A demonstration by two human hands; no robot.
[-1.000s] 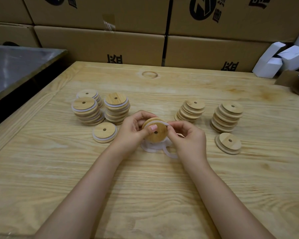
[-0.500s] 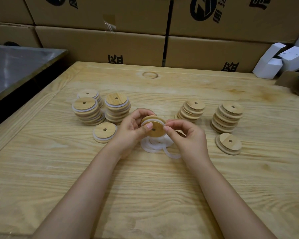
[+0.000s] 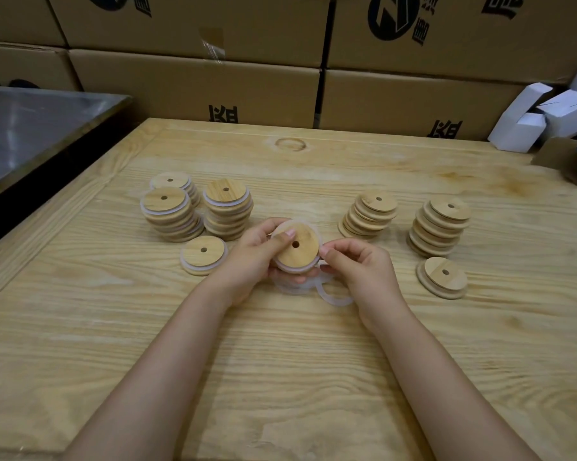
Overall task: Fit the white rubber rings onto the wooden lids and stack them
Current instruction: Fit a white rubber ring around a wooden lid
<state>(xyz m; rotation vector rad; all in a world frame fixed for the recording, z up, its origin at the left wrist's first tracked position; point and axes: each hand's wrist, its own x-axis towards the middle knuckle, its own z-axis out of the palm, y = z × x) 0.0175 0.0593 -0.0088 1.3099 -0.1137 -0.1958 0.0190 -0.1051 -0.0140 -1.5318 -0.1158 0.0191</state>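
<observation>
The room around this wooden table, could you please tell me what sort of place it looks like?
Probably a small packing or assembly workshop: printed cardboard cartons are stacked against the back, sorted stacks of wooden lids sit on the table, and small white boxes lie at the right.

Dim, warm indoor light, soft and even, faint shadows under the lid stacks on the wooden surface, dull sheen on the metal top at left, wide-angle bending at the edges, slight softness overall, cartons darker behind

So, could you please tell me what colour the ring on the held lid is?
Translucent white, around the light wooden lid; the head view shows it.
</observation>
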